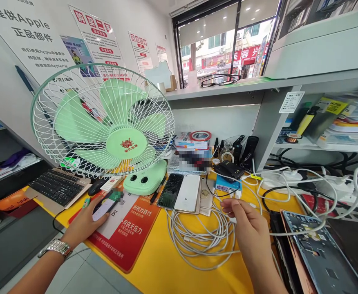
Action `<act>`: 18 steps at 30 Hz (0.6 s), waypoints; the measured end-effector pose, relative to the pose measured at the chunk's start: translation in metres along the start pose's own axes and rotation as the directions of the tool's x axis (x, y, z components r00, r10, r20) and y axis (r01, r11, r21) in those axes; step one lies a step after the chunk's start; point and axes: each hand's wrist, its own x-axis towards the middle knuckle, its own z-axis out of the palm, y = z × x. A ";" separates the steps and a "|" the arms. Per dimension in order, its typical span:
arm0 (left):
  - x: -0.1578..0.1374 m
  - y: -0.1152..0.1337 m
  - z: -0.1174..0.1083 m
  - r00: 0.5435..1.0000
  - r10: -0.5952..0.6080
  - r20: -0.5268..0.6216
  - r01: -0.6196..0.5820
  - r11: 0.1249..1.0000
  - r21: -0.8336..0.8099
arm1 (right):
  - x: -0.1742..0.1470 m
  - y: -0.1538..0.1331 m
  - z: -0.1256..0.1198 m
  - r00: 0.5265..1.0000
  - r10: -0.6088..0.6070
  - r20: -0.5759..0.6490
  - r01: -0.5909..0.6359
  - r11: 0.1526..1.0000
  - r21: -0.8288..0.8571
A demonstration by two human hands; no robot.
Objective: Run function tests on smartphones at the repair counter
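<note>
My left hand (85, 222), with a metal watch on its wrist, is closed around a smartphone (102, 207) with a lit screen, over a red and white printed mat (133, 237). On the right, my right hand (246, 222) has thumb and fingers pinched together among white cables. A white piece shows under its fingers, but what they hold is hidden. Beside that hand lies a loose coil of white cable (194, 241) on the yellow table. A phone with a cracked black screen (170, 191) and a white phone (187, 193) lie side by side behind the coil.
A green fan (125, 143) stands at the left, its base on the mat. Behind it are a keyboard (59, 187) and a mouse (95, 186). To the right, opened device parts (323, 249) lie near tangled cables and power plugs (285, 177). A shelf (222, 92) crosses the back.
</note>
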 end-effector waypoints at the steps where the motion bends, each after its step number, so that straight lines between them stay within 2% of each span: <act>1: 0.001 0.001 -0.001 1.000 0.000 0.022 0.000 1.000 0.000 | 0.000 0.000 0.000 1.000 0.005 -0.002 -0.005 1.000 -0.004; 6: 0.006 0.009 -0.003 0.997 0.021 0.069 -0.023 0.999 0.035 | 0.001 0.004 0.000 1.000 0.012 -0.011 -0.012 1.000 0.002; 12: 0.015 0.020 0.001 0.982 0.167 0.092 -0.174 0.982 0.072 | 0.001 0.005 0.002 1.000 0.010 0.004 -0.010 1.000 -0.010; 18: 0.020 0.024 0.005 0.977 0.189 0.095 -0.199 0.974 0.109 | 0.000 0.004 0.003 1.000 -0.003 0.021 0.004 0.999 -0.045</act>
